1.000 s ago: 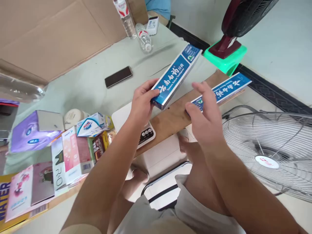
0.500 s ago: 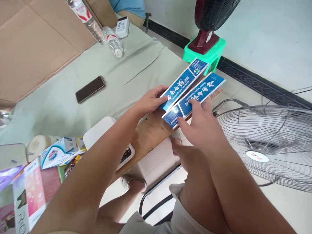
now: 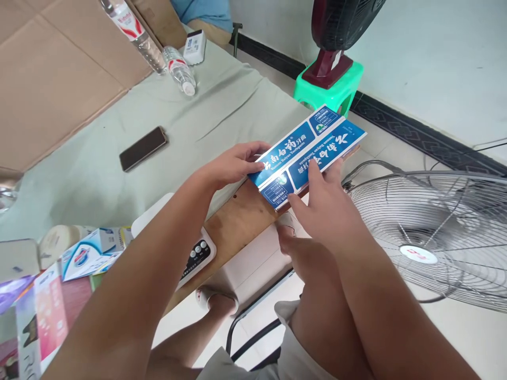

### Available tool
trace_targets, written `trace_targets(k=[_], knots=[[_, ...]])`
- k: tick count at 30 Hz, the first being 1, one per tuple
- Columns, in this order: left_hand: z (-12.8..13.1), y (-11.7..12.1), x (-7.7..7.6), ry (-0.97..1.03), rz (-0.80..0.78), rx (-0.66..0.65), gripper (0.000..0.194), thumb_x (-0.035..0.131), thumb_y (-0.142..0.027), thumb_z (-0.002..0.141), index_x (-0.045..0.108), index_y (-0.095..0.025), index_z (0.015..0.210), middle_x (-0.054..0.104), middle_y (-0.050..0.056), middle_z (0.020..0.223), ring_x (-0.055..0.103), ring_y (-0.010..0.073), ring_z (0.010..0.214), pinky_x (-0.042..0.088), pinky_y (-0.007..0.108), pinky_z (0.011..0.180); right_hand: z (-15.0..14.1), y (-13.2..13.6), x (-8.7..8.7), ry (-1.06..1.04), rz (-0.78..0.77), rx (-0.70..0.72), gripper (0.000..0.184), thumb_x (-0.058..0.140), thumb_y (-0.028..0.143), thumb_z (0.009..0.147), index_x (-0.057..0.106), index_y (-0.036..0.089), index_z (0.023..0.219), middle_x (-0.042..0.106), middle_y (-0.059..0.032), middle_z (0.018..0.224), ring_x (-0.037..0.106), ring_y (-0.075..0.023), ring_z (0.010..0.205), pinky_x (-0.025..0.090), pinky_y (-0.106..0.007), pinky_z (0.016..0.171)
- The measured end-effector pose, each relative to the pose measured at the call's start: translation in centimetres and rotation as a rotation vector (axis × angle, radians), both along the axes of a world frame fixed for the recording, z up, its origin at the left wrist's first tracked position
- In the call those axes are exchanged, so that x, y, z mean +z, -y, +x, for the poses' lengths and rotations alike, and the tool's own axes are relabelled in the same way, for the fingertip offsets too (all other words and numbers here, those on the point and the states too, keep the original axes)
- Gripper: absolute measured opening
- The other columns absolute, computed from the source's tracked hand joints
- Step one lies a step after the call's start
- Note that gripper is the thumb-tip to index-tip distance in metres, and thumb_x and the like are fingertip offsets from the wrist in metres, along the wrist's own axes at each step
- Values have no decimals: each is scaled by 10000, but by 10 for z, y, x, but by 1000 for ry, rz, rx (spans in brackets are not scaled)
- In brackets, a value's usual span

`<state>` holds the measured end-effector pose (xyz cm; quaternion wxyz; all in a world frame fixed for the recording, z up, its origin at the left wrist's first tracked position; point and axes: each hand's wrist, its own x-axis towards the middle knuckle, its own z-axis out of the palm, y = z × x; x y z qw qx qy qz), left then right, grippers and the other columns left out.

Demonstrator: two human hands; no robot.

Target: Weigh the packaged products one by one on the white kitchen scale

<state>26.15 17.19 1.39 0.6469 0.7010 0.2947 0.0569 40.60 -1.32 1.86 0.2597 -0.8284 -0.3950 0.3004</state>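
Note:
Two long blue toothpaste boxes lie side by side at the table's right end, their long edges together and their lettering facing opposite ways. My left hand (image 3: 241,164) is closed on the near-left end of the farther toothpaste box (image 3: 291,141), thumb on top. On the nearer toothpaste box (image 3: 317,163), my right hand (image 3: 322,203) grips the front long side, with the thumb near its left end and fingers over its top. The undersides of both boxes are hidden.
Left of the boxes are a white kitchen scale (image 3: 198,258) and a dark phone (image 3: 143,148). Two water bottles (image 3: 180,71) are at the back; assorted packages (image 3: 51,311) lie lower left. A large floor fan (image 3: 428,243) stands right, and another fan (image 3: 336,53) sits on a green stool (image 3: 330,92).
The left hand has lowered its toothpaste box onto the table end. My right hand has taken hold of the other box and brought it left, flush against the first. The view has shifted right.

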Motion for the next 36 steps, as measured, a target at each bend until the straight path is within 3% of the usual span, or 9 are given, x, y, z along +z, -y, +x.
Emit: trace_targets(k=[6,10,14,16,19,23,28,32,36], knots=[[-2,4,0,-26,11,9,496,836,-314,743,744,-196,1216,782,83,1245,708,321,1215,549,507,1092,-4,1,14,206,-154,131,774,516,423,974,304,151,1667,148,-315,1779,697,-504,1263,623,-688,956],[-1,5,-5,-27,44,6,471,789,-311,758,742,-194,1212,774,94,1279,702,339,1251,526,549,1140,-4,2,7,200,-115,116,775,568,414,952,339,159,1647,177,-318,1768,637,-541,1348,578,-750,1010],[-3,13,0,24,188,178,423,776,-258,777,745,-198,1195,753,97,1356,672,332,1337,499,543,1212,-6,5,0,247,198,13,682,626,420,938,451,193,1557,242,-277,1753,337,-548,1605,449,-818,1151],[-13,28,11,98,323,321,360,764,-241,817,754,-222,1176,754,71,1364,666,298,1351,506,495,1221,-9,7,2,295,418,15,564,601,442,968,516,236,1486,351,-237,1708,353,-477,1616,432,-783,1202],[-50,67,37,164,464,457,227,732,-267,902,774,-255,1125,800,35,1223,729,250,1208,579,431,1124,-21,11,9,324,656,163,395,557,406,994,595,274,1365,554,-182,1562,508,-373,1524,488,-692,1209],[-128,142,66,85,535,609,116,689,-368,985,791,-320,1014,817,-11,946,771,198,908,629,344,797,-55,12,18,295,800,348,326,573,330,960,644,238,1264,674,-175,1414,626,-330,1398,569,-611,1142],[-214,225,77,-183,550,1053,80,750,-394,922,795,-328,919,809,-64,890,753,195,829,592,354,730,-115,12,22,238,835,491,285,582,281,944,669,203,1204,699,-193,1377,680,-321,1321,623,-542,1051],[-263,253,73,-111,542,1383,50,799,-371,870,815,-330,895,811,-74,862,740,193,846,590,375,789,-167,10,18,211,828,655,238,593,266,936,680,228,1154,722,-165,1359,716,-316,1244,629,-526,1022],[-306,250,58,-68,469,1372,124,749,-415,937,811,-342,1016,812,-53,1035,750,227,1044,607,428,1002,-217,-2,14,211,767,760,275,590,241,922,682,220,1180,719,-165,1380,695,-344,1284,607,-566,1052]])
